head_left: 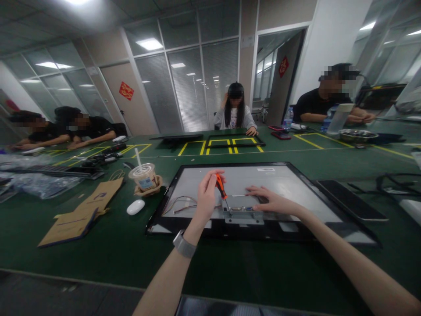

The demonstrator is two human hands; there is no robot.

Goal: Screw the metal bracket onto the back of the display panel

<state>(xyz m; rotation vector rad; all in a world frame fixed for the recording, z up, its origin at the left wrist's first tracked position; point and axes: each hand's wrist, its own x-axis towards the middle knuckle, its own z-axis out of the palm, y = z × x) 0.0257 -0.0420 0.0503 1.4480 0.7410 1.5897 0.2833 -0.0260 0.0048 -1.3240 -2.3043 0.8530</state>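
A flat monitor panel (pixel 283 184) with a black frame lies back side up on the green table. Near its front edge sits a metal bracket (pixel 245 218) with connector ports along it. My left hand (pixel 208 189) is closed around an orange and black screwdriver (pixel 221 186), whose shaft points down to the left part of the bracket. My right hand (pixel 272 201) rests with fingers stretched out over the right side of the bracket, partly covering it. Thin coloured wires (pixel 180 199) lie on the panel to the left.
Left of the panel stand an iced drink cup (pixel 144 177) in a cardboard holder, a white mouse (pixel 135 207) and a brown paper bag (pixel 88 210). A dark flat slab (pixel 351 199) lies at the right. Several people sit around the table; a black frame (pixel 235 140) lies across from me.
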